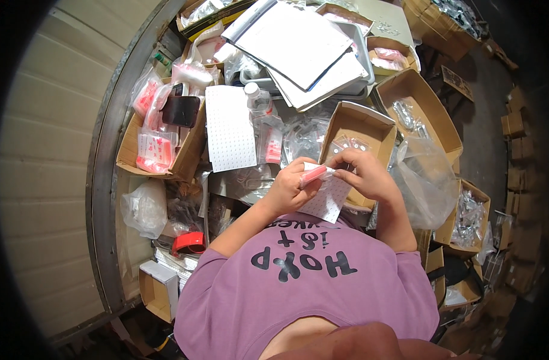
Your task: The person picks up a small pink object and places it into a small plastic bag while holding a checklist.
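Clear plastic with a red strip along its top is what both hands work on: a small zip bag (315, 174), held in the air just above the person's chest, in front of an open brown cardboard box (357, 129). The left hand (286, 189) has its fingers curled and pinches the red end of the bag between thumb and fingers, probably to keep it steady. The right hand (364, 174) pinches the other end with its fingertips pressed together, as if working at the opening. Under the hands hangs a white sheet with rows of small dots (328, 201), close enough to be reached at once.

Farther on the crowded tabletop (244, 186) lies a second, longer white dotted sheet (229, 127), flat and apart from the hands. At the left a cardboard tray of red-and-white bags (157, 150) stands near the metal edge, and a red tape dispenser (188, 243) lies beside the left elbow.
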{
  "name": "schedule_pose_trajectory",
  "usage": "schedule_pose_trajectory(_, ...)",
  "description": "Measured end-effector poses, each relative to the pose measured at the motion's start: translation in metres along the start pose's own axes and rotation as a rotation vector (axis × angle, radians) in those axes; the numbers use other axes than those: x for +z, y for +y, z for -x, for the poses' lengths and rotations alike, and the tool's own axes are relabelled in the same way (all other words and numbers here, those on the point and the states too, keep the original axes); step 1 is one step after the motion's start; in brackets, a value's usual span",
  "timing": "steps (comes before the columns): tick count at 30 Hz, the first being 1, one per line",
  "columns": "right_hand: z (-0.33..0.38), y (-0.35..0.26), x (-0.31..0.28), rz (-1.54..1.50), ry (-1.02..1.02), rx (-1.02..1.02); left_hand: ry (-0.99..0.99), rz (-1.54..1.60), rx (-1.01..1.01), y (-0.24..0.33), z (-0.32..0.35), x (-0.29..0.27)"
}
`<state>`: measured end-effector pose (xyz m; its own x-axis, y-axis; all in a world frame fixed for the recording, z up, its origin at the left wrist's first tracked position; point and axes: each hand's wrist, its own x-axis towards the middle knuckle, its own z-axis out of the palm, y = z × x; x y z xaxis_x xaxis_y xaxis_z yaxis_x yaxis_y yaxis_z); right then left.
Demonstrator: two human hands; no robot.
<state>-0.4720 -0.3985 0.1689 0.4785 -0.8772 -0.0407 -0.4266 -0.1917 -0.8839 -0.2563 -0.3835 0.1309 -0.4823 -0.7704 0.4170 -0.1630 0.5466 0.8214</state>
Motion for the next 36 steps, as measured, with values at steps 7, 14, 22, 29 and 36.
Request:
schedule_pose_trajectory(7,0.000,0.000,0.007,0.111,0.137,-0.100,-0.004,-0.013,-0.044,0.002,-0.002,-0.001)
schedule_pose_trajectory(14,0.000,0.002,0.000,-0.036,0.177,-0.026,0.024,0.293,-0.401,-0.003,0.002,0.003)
schedule_pose_trajectory(22,-0.005,-0.003,0.024,0.013,0.267,-0.200,-0.028,0.363,-0.466,-0.009,0.003,0.006)
schedule_pose_trajectory(29,-0.008,0.001,0.021,-0.196,0.305,-0.120,0.003,0.376,-0.331,-0.003,-0.001,0.008)
schedule_pose_trajectory(36,-0.011,0.007,0.004,0.237,0.670,-0.108,-0.076,0.366,-0.426,-0.008,0.002,0.005)
